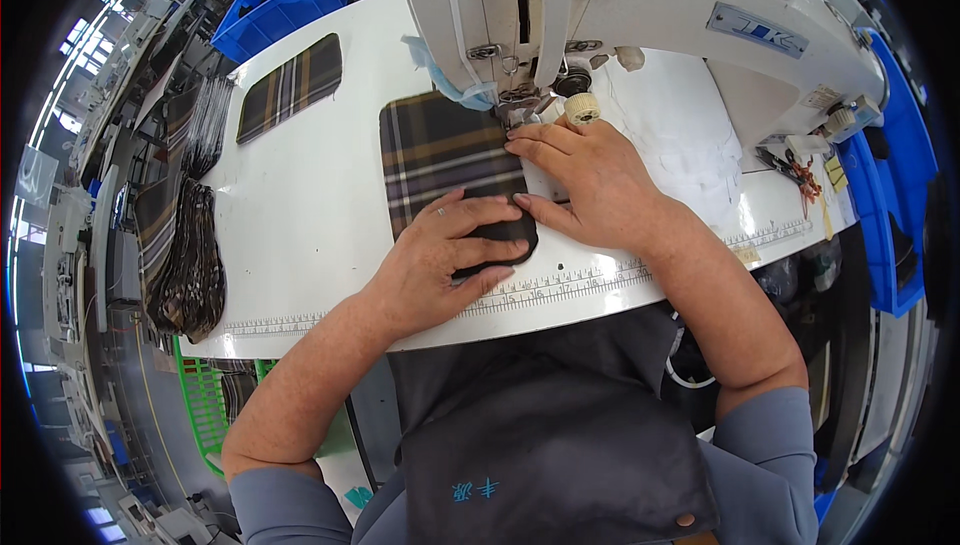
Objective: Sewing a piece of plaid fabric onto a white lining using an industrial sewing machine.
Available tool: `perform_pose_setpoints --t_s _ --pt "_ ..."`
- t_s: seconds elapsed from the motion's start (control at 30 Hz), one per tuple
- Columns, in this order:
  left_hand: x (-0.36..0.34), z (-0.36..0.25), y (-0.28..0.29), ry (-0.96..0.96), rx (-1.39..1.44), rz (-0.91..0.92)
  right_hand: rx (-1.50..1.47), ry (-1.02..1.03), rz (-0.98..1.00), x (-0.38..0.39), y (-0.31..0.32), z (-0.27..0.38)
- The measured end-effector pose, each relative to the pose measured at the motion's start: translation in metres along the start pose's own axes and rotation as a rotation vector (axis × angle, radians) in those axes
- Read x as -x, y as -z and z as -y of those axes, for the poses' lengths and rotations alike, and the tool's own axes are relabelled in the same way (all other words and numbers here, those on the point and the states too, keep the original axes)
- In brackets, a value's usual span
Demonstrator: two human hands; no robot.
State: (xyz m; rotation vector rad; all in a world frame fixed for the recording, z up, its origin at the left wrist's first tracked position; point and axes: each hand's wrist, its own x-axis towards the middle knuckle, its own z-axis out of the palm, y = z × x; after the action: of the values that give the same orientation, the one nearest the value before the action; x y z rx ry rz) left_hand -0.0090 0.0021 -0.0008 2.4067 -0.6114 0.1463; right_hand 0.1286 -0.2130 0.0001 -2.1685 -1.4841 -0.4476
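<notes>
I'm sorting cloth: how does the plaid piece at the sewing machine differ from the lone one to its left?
The near piece sits at the sewing machine; the lone piece lies apart. The left hand rests on the near piece; the lone piece is untouched. Both are dark plaid.

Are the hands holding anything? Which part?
The plaid cloth is held flat: left hand on its near end, right hand at its right edge.

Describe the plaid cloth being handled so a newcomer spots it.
Find the big white sewing machine on the white table. At its left end lies a dark plaid cloth, left hand on it, right hand at its right edge. Unlike the loose piece and stack to its left, it's the one the hands touch.
</notes>
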Motion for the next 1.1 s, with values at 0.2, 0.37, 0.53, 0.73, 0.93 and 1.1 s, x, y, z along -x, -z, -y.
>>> perform_pose_setpoints --t_s 0.2,0.37,0.53,0.73,0.93,1.1 --pt "-0.017 0.015 0.007 -0.043 -0.041 -0.038 0.017 -0.008 0.018 0.0 -0.002 -0.001" --pt "-0.03 0.029 0.015 -0.014 0.009 -0.055 0.005 -0.01 0.026 -0.001 -0.001 -0.001" --pt "-0.044 0.04 0.019 -0.057 -0.026 -0.104 0.016 -0.025 0.045 -0.002 -0.001 -0.001" --pt "-0.057 0.058 0.021 -0.079 -0.051 -0.139 0.014 -0.046 0.064 -0.002 -0.001 0.0" --pt "-0.064 0.057 0.026 -0.009 -0.131 -0.12 0.049 -0.034 0.052 -0.001 -0.001 0.002" --pt "-0.065 0.046 0.021 -0.004 -0.217 -0.122 0.06 -0.036 0.042 0.001 -0.001 0.001"
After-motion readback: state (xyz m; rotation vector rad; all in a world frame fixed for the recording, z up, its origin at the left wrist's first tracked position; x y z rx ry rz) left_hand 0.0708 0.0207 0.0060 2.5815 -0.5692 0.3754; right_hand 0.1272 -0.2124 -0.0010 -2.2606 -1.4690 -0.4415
